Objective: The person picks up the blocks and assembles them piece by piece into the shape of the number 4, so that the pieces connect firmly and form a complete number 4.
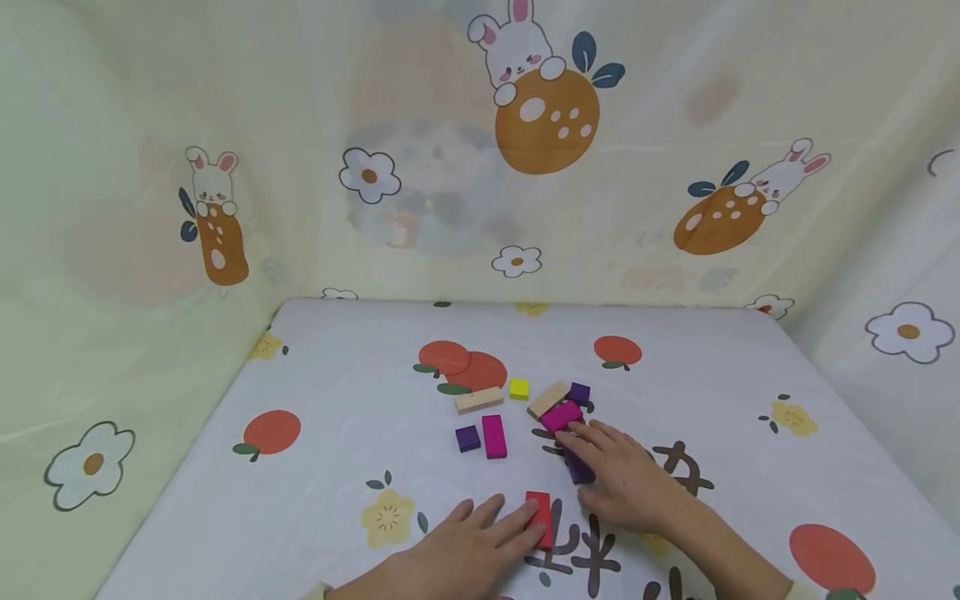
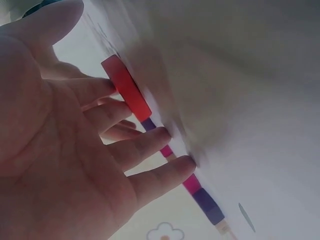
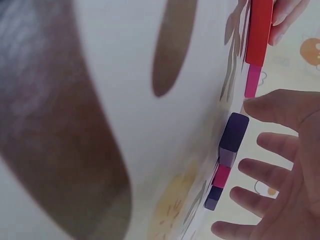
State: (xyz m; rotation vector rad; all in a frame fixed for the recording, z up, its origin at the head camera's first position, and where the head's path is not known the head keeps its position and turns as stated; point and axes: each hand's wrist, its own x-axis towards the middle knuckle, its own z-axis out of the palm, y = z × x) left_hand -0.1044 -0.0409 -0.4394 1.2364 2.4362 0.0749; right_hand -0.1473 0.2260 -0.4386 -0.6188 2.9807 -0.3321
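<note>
My left hand [image 1: 468, 546] lies low over the cloth with its fingers stretched out. Two of its fingertips touch the red block [image 1: 546, 535], which lies flat near the front. In the left wrist view the red block [image 2: 127, 90] shows against those fingers. To the right, my right hand [image 1: 626, 479] reaches over a long dark purple block [image 1: 578, 469], partly covered by it. The right wrist view shows that purple block [image 3: 235, 132] by the thumb, the other fingers spread apart. Just beyond these fingers, a magenta block [image 1: 561, 416] leans against a wooden block [image 1: 547, 400].
Further left lie another magenta block [image 1: 494, 437], a purple cube [image 1: 468, 438] and a wooden block [image 1: 479, 400]. A yellow cube [image 1: 519, 389] and a second purple cube [image 1: 581, 392] sit at the back. Printed curtains [image 1: 300, 108] surround the cloth-covered table [image 1: 322, 467].
</note>
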